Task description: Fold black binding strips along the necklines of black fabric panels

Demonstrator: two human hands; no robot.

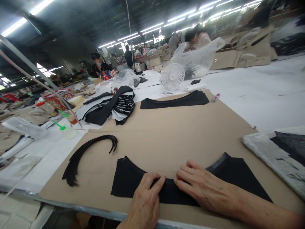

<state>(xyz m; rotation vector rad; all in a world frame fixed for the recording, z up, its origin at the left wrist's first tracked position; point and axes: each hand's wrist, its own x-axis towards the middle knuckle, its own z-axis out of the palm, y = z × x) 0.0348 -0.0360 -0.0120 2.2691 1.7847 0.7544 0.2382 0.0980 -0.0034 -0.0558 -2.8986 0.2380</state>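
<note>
A black fabric piece [171, 194] with a concave curved upper edge lies flat on brown board [152, 136] in front of me. My left hand [146, 197] is closed at the middle of that curve, fingers bent and pinching the edge. Just to its right, my right hand [202, 184] has its fingers curled together over the same edge, pressing on the fabric. A narrow shiny band runs along the curve on both sides of my hands. What lies under my fingertips is hidden.
A bundle of curved black strips [83, 152] lies left on the board. Another black piece [175, 100] lies at its far edge. Striped and black fabric [111, 106], a small white fan [172, 76] and green-tipped bottles [66, 130] stand beyond. A stained slab [264, 149] is at right. People work farther back.
</note>
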